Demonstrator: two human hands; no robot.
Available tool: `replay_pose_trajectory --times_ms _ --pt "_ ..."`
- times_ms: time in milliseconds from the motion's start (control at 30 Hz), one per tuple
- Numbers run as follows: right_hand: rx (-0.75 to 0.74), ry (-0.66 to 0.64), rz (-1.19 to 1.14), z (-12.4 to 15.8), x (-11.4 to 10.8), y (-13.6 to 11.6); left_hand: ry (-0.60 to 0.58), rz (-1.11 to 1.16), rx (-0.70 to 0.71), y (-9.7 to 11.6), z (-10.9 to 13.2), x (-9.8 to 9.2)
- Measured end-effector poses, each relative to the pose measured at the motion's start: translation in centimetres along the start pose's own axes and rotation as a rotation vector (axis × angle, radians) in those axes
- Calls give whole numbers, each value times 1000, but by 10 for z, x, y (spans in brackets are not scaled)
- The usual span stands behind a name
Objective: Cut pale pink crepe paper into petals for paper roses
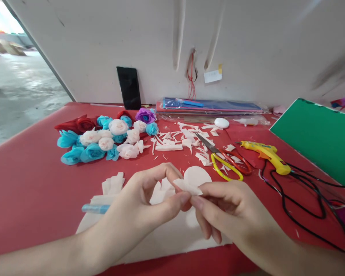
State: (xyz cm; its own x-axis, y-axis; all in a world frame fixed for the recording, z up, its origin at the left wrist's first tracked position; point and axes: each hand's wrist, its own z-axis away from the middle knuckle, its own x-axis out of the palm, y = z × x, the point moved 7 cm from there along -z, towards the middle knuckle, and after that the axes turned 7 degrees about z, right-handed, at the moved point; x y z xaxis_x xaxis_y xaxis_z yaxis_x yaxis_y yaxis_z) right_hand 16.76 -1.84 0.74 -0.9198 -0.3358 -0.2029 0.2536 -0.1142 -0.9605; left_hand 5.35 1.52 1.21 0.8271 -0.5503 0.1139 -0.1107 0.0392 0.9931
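Observation:
Between my two hands is a small pale piece of crepe-like paper (189, 186), held level above the table. My left hand (157, 195) pinches its left end between thumb and fingers. From the other side my right hand (226, 203) grips the right end, thumb below and index finger above. Beneath them lies a large white paper sheet (160, 245), with a round paper piece (197, 175) near its far edge. Folded paper strips (113, 184) and a blue pen (96, 208) are beside my left wrist, partly covered by it.
Blue, pale pink, red and purple paper flowers (94, 151) lie at the far left. Paper scraps (172, 142) surround scissors (226, 163). A yellow glue gun (264, 153) trails black cables at right, near a green board (316, 134). A phone (129, 88) leans against the back panel.

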Motion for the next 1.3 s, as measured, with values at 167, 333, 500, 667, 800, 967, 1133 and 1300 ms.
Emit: replay_pose_trajectory --times_ms 167,333,500,667,800,967,1133,1300 --pt "-37 -25 -63 0 1 -4 36 -31 5 -1 0 -5" --pt "-96 -32 -25 1 0 -11 47 -37 20 -1 -1 -7" --pt "-118 -36 -13 2 0 -12 33 -14 22 -2 -2 -6" --pt "-125 -29 55 3 0 -8 49 -35 19 1 -2 -7" --pt "-130 -17 80 3 0 -7 41 -21 33 3 -2 -5" --pt "-129 -19 40 3 0 -11 46 11 16 2 -1 -5" --pt "-65 -17 33 3 1 -9 55 23 27 1 0 -5" --pt "-99 12 161 2 0 -11 8 57 1 -1 2 1"
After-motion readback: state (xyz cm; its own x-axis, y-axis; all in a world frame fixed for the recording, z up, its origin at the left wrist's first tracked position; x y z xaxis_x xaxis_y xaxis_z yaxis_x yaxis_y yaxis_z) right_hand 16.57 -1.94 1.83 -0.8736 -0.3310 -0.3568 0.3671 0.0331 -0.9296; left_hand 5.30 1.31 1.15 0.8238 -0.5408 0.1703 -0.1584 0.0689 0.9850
